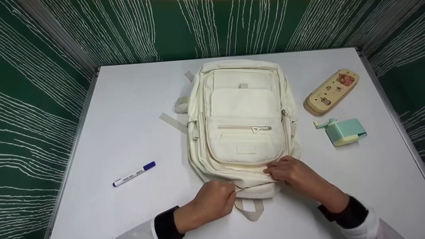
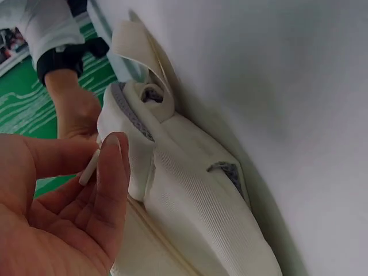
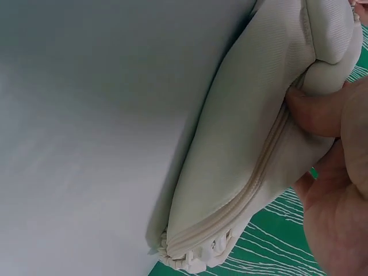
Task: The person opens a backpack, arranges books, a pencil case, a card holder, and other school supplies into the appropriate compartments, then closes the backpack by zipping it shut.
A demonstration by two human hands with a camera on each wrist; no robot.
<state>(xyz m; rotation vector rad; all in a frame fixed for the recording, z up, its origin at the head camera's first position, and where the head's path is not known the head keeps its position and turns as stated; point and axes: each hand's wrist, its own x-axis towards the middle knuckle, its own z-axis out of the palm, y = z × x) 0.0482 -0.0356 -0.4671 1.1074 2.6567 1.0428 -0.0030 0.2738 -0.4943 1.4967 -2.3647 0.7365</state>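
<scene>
A cream backpack (image 1: 245, 103) lies flat on the white table, its carry loop (image 1: 251, 210) towards me. At the bag's near edge, my left hand (image 1: 214, 199) pinches a small pale zipper pull (image 2: 89, 168) between thumb and fingers. To the right of it, my right hand (image 1: 295, 174) grips the bag's fabric beside a zipper seam (image 3: 261, 164), thumb on top and fingers beneath. Across the front pocket runs a short zipper with a triangular pull (image 1: 256, 129). How far the zipper under my left hand is drawn cannot be made out.
Left of the bag lies a white marker with a blue cap (image 1: 134, 174). On the right are a yellow pencil case (image 1: 332, 91) with cartoon animals and a mint-green crank sharpener (image 1: 345, 132). Grey straps (image 1: 173, 123) stick out at the bag's left. Green walls stand around the table.
</scene>
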